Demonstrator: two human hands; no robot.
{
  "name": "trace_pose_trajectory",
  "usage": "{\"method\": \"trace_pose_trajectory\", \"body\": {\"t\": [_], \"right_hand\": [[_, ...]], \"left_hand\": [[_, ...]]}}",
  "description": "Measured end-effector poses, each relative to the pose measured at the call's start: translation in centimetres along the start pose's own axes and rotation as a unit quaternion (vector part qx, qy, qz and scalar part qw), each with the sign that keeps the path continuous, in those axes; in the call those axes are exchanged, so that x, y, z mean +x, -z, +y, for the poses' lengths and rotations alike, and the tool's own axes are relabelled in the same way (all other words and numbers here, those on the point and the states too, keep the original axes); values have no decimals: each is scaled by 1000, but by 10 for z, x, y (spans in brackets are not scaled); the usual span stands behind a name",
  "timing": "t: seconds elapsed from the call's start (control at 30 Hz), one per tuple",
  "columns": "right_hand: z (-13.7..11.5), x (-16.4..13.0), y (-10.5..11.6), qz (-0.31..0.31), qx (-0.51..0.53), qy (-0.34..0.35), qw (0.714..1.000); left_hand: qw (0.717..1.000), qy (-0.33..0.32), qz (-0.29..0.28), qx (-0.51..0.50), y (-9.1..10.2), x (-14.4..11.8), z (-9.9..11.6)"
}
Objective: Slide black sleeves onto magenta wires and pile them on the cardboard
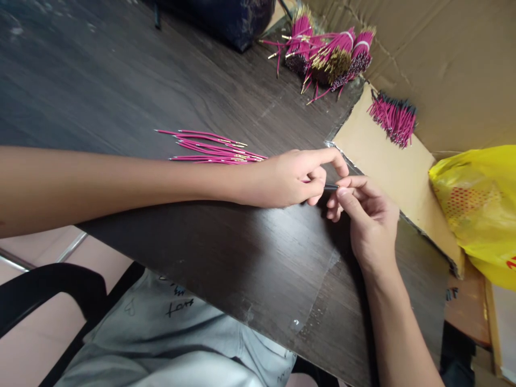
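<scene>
Here, hands: left hand (296, 180) and right hand (365, 215) both pinch one small dark sleeve (331, 186) on a pink wire.
Loose pink wires (213, 148): on table (121, 80), left of the hands.
Bundles (326, 51): far side.

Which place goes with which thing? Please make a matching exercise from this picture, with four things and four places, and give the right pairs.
Things:
1. loose pink wires
2. tied wire bundles
3. yellow bag
4. black-tipped wires

Places:
A. on the cardboard sheet
B. far edge of the table, by the box wall
C. on the table, beside the left forearm
D. right edge of the view

Pairs: 1-C, 2-B, 3-D, 4-A
</scene>
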State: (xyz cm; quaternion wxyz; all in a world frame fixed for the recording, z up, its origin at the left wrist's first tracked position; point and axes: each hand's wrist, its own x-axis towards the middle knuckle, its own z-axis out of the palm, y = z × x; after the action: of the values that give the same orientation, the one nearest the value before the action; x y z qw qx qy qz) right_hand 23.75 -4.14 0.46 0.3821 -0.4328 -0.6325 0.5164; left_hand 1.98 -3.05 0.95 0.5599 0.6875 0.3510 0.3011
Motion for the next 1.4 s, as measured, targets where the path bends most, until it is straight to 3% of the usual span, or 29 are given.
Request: {"method": "trace_pose_trajectory", "body": {"t": [0.87,1.23,1.4], "right_hand": [[-2,0,-3,5,-59,25,998],[8,2,2,103,17,90,990],[9,2,4,100,22,92,990]], "left_hand": [[999,10,15,-41,-5,0,6],[1000,4,10,-3,-5,1,7],[1000,11,2,4,-5,1,6]]}}
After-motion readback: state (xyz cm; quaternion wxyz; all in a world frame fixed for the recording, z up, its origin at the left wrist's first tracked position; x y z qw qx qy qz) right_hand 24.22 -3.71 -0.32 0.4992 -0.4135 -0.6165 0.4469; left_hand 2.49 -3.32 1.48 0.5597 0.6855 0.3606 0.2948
